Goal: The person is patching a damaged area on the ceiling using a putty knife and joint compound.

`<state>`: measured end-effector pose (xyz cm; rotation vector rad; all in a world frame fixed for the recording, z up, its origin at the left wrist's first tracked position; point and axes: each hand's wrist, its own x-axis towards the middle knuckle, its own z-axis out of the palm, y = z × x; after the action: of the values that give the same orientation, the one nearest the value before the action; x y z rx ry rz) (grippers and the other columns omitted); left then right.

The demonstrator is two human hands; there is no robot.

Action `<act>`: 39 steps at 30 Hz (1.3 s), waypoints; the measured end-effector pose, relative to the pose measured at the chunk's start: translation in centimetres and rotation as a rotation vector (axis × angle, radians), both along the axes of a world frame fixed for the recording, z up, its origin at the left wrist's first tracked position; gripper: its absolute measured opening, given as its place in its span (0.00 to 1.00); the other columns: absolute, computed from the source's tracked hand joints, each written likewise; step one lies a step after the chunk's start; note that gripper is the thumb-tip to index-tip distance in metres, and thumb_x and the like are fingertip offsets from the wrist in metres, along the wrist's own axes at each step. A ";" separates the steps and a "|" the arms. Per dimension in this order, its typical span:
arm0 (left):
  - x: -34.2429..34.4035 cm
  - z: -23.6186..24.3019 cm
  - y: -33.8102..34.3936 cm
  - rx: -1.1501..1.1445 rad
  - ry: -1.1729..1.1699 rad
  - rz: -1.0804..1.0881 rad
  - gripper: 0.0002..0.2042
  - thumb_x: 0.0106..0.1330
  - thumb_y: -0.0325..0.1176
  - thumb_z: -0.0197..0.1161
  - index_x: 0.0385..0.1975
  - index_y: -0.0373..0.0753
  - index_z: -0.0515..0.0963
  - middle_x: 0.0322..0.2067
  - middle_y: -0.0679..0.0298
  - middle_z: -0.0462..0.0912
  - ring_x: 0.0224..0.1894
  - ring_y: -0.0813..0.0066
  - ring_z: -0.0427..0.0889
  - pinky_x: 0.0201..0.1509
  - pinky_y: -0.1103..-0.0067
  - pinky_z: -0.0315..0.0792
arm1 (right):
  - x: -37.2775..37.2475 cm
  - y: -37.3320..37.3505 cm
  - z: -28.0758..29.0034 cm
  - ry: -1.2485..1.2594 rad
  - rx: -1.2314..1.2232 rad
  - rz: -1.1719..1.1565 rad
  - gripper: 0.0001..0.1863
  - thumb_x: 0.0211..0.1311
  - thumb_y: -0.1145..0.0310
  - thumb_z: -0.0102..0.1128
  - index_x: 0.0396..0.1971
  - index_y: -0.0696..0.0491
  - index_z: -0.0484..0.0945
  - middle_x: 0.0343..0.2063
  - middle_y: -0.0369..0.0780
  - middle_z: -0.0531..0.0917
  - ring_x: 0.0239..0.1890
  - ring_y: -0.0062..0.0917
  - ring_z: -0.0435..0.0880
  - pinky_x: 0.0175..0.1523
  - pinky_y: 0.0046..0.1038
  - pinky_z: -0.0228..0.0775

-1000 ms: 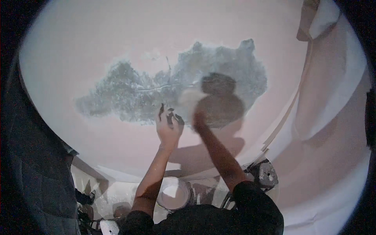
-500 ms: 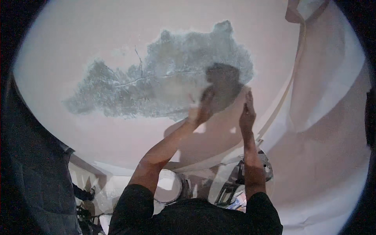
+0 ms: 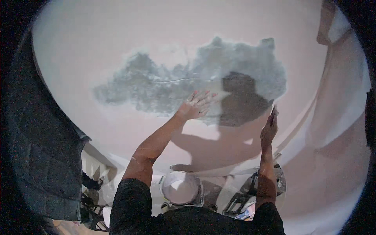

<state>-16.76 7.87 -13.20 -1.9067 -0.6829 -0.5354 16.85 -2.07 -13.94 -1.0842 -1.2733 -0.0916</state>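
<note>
A pale pink wall carries a wide rough grey patch (image 3: 164, 84) with a thin crack running across it. My left hand (image 3: 197, 104) lies flat on the wall at the patch's lower edge, fingers spread and dusted white, holding nothing. My right hand (image 3: 269, 127) is raised farther right, just below the patch's right end. Its fingers are closed round a small flat dark tool (image 3: 275, 111) that sticks up from them. The shadow of my head and arms (image 3: 239, 100) falls on the wall between the two hands.
A white bucket (image 3: 180, 188) of pale paste stands below, near my chest. To its right are a dark round container (image 3: 279, 179) and a metal frame (image 3: 238, 200). A dark panel (image 3: 37, 133) fills the left side. The wall meets a corner (image 3: 327, 90) at the right.
My left hand has spread flat on the lower edge of the grey patch. My right hand has moved away to the right and sits lower, apart from the left.
</note>
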 end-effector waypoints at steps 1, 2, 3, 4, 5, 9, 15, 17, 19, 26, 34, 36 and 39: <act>-2.3 0.2 -0.1 0.000 -0.002 0.011 0.36 0.59 0.54 0.55 0.69 0.63 0.51 0.71 0.74 0.47 0.73 0.69 0.46 0.73 0.57 0.39 | -1.7 0.6 0.5 -0.016 -0.008 0.019 0.21 0.71 0.77 0.38 0.63 0.59 0.62 0.63 0.43 0.67 0.65 0.30 0.65 0.67 0.29 0.54; -4.0 0.5 0.0 -0.010 -0.002 0.039 0.35 0.60 0.53 0.55 0.69 0.64 0.51 0.71 0.74 0.47 0.72 0.69 0.46 0.73 0.57 0.38 | -2.1 2.0 0.2 -0.020 0.027 0.119 0.22 0.72 0.70 0.39 0.64 0.56 0.62 0.63 0.42 0.67 0.66 0.33 0.63 0.68 0.30 0.52; -6.2 0.7 -0.2 -0.024 0.000 0.073 0.34 0.61 0.53 0.54 0.69 0.65 0.51 0.71 0.74 0.48 0.72 0.68 0.47 0.73 0.56 0.37 | -3.7 3.0 0.9 -0.020 0.022 0.117 0.22 0.72 0.70 0.39 0.64 0.56 0.62 0.63 0.42 0.67 0.66 0.33 0.63 0.68 0.30 0.52; -8.3 1.0 -0.4 -0.028 -0.001 0.070 0.34 0.61 0.53 0.54 0.69 0.65 0.51 0.71 0.74 0.48 0.72 0.68 0.47 0.73 0.56 0.37 | -5.5 4.0 1.7 -0.028 0.023 0.036 0.22 0.72 0.68 0.40 0.63 0.56 0.63 0.62 0.44 0.68 0.64 0.33 0.66 0.66 0.29 0.55; -10.9 1.1 -1.0 -0.089 -0.031 0.062 0.33 0.61 0.53 0.54 0.68 0.66 0.53 0.70 0.73 0.50 0.72 0.67 0.48 0.73 0.57 0.37 | -7.7 4.5 1.9 -0.033 0.015 -0.044 0.22 0.71 0.66 0.41 0.62 0.57 0.64 0.61 0.46 0.69 0.62 0.32 0.69 0.64 0.28 0.58; -21.0 1.3 -0.4 -0.018 -0.107 0.013 0.28 0.59 0.52 0.54 0.62 0.66 0.64 0.69 0.71 0.55 0.72 0.65 0.47 0.73 0.55 0.33 | -16.9 8.7 0.3 0.014 -0.162 -0.216 0.21 0.67 0.67 0.45 0.59 0.54 0.69 0.56 0.49 0.73 0.55 0.38 0.74 0.58 0.35 0.65; -27.9 1.7 -1.1 -0.232 -0.184 0.019 0.22 0.56 0.48 0.60 0.53 0.63 0.73 0.66 0.68 0.60 0.70 0.63 0.54 0.71 0.51 0.43 | -31.9 10.9 -3.8 -0.749 0.267 -0.268 0.24 0.62 0.68 0.50 0.59 0.54 0.67 0.54 0.49 0.73 0.54 0.43 0.73 0.58 0.36 0.65; -29.1 0.8 -0.3 -0.176 -0.278 -0.034 0.25 0.55 0.47 0.62 0.57 0.64 0.70 0.65 0.68 0.61 0.69 0.63 0.57 0.68 0.50 0.51 | -31.3 11.4 -1.5 -0.917 -0.079 0.343 0.23 0.62 0.68 0.50 0.57 0.57 0.67 0.56 0.48 0.72 0.59 0.42 0.69 0.65 0.35 0.58; -29.3 1.8 -2.0 -0.155 -0.199 0.054 0.27 0.58 0.49 0.60 0.61 0.64 0.66 0.67 0.71 0.59 0.68 0.64 0.57 0.66 0.50 0.55 | -32.5 8.8 0.4 -0.975 0.189 -0.034 0.21 0.61 0.69 0.51 0.55 0.57 0.69 0.56 0.49 0.72 0.61 0.40 0.67 0.67 0.35 0.53; -31.2 1.5 -1.8 0.001 -0.145 0.024 0.28 0.62 0.52 0.54 0.64 0.59 0.64 0.68 0.74 0.56 0.68 0.63 0.58 0.66 0.52 0.57 | -40.8 6.8 -0.9 -0.874 -0.201 0.194 0.18 0.63 0.71 0.47 0.53 0.56 0.72 0.48 0.43 0.76 0.54 0.38 0.72 0.64 0.35 0.57; -28.7 2.3 -2.3 -0.060 -0.291 -0.199 0.30 0.59 0.47 0.58 0.62 0.46 0.66 0.60 0.62 0.66 0.60 0.58 0.68 0.59 0.55 0.68 | -37.1 10.4 -0.7 -0.232 -0.002 -0.155 0.20 0.69 0.62 0.43 0.55 0.56 0.71 0.54 0.48 0.74 0.60 0.38 0.69 0.68 0.37 0.51; -30.5 1.3 -1.7 -0.098 -0.274 -0.211 0.26 0.60 0.46 0.57 0.59 0.45 0.69 0.58 0.56 0.67 0.62 0.52 0.65 0.60 0.53 0.66 | -33.9 9.2 -0.6 -0.588 0.297 0.246 0.19 0.66 0.65 0.45 0.54 0.56 0.70 0.55 0.46 0.73 0.58 0.36 0.70 0.66 0.38 0.55; -30.0 1.2 -0.9 -0.105 -0.214 -0.279 0.20 0.60 0.44 0.56 0.50 0.42 0.73 0.53 0.51 0.69 0.63 0.46 0.63 0.62 0.51 0.62 | -34.6 9.9 0.8 -0.245 0.331 -0.137 0.22 0.64 0.68 0.45 0.59 0.55 0.66 0.59 0.45 0.69 0.64 0.36 0.62 0.69 0.37 0.50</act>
<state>-46.75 6.97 -12.04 -2.0760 -0.5925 -0.9058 -17.71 7.87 -13.15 -0.8892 -1.3422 -0.5350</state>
